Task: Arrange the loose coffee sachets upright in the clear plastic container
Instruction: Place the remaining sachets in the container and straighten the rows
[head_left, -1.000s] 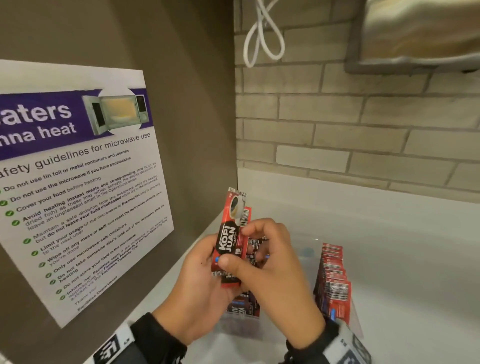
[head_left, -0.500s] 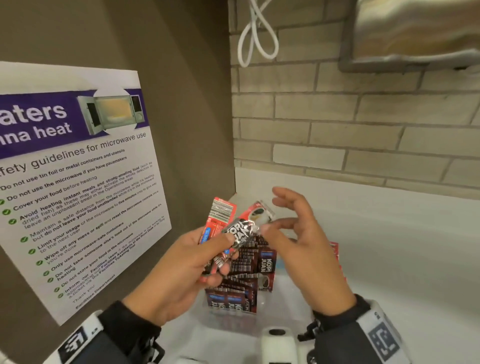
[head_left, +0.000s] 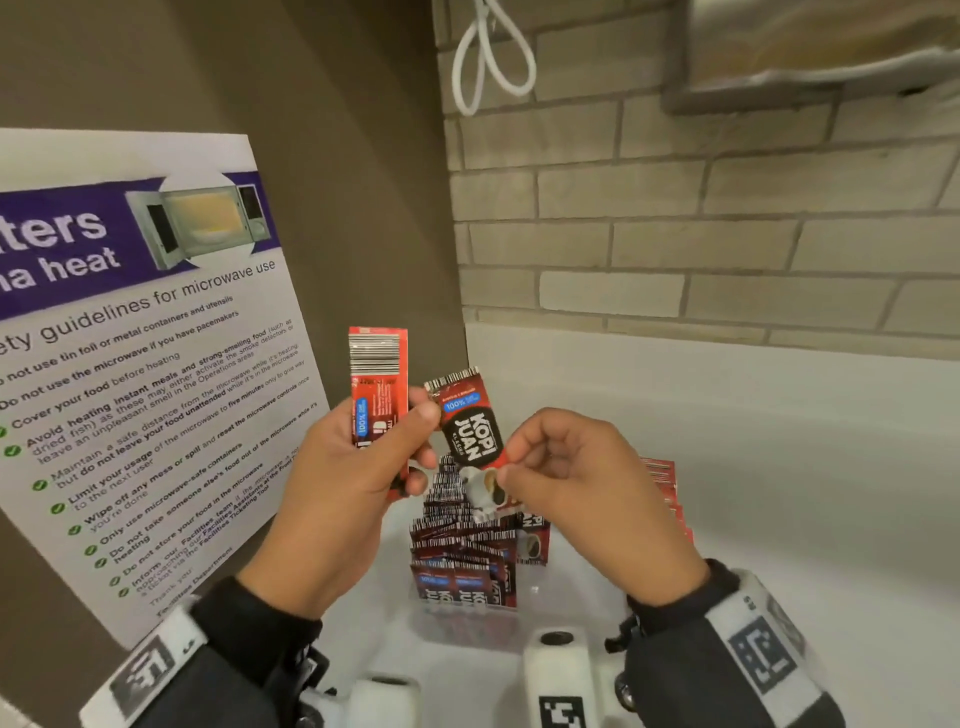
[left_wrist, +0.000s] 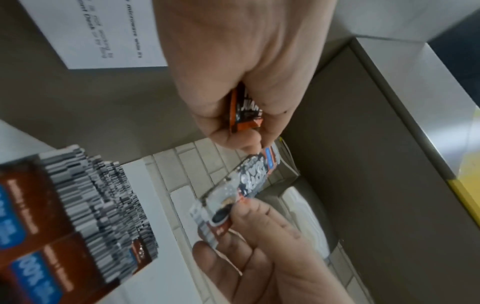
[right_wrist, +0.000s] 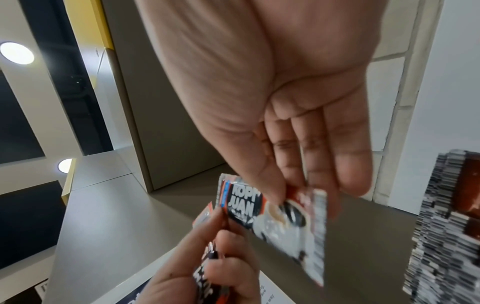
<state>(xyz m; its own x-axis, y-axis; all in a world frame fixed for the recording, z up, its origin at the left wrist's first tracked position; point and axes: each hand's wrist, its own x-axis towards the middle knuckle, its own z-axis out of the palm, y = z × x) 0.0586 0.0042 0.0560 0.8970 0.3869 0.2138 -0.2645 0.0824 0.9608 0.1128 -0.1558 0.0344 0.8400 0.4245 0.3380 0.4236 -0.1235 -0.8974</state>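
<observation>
My left hand (head_left: 415, 441) grips a red coffee sachet (head_left: 377, 384) upright, barcode end up; the same hand (left_wrist: 241, 131) shows in the left wrist view curled round a sachet (left_wrist: 246, 111). My right hand (head_left: 511, 467) pinches the lower end of a black-and-red Kopi Juan sachet (head_left: 470, 434) between thumb and fingers, just right of the left thumb. The right wrist view shows this sachet (right_wrist: 283, 216) under the right fingertips (right_wrist: 293, 181). Below both hands, rows of sachets (head_left: 467, 561) stand upright in the clear container (head_left: 470, 621), whose walls are hard to make out.
More red sachets (head_left: 667, 493) stand behind my right hand. A microwave safety poster (head_left: 135, 364) hangs on the brown panel at the left. A brick wall (head_left: 675, 234) and a white ledge (head_left: 727, 374) close the back. A white cable (head_left: 488, 57) hangs above.
My right hand was open at the sachet's tip and now pinches it, drawn apart from the left hand's bundle. The left hand has turned its red sachet upright.
</observation>
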